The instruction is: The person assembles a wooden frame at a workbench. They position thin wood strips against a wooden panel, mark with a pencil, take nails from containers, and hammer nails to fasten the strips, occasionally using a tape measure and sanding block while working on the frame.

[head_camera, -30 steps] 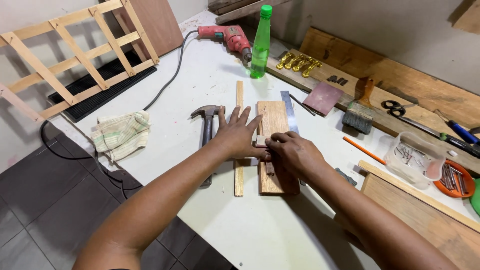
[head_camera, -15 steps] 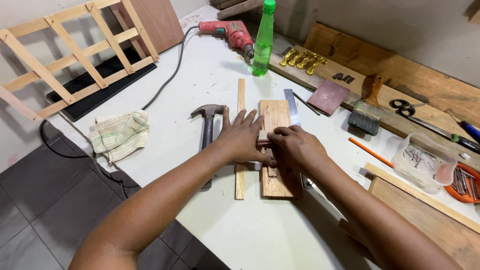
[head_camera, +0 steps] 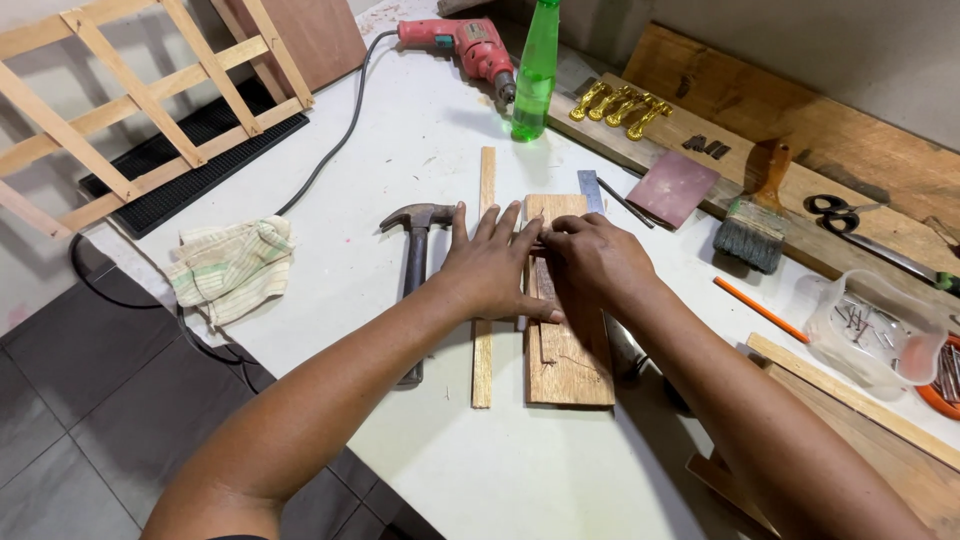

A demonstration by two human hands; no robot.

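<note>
The flat brown rectangular wooden board (head_camera: 566,355), lying mid-desk, wants steady downward pressure while the left hand (head_camera: 490,268) lies open and flat beside a thin pale wooden strip (head_camera: 483,350) and the right hand (head_camera: 592,262) closes its grip on something small I cannot identify, a steel-headed hammer (head_camera: 414,240) near.

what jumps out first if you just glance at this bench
Dead centre, the left hand and right hand press together on a short wooden board lying on the white table, with a hammer just left of them. At the far edge a bright green bottle stands beside a red drill.
</note>
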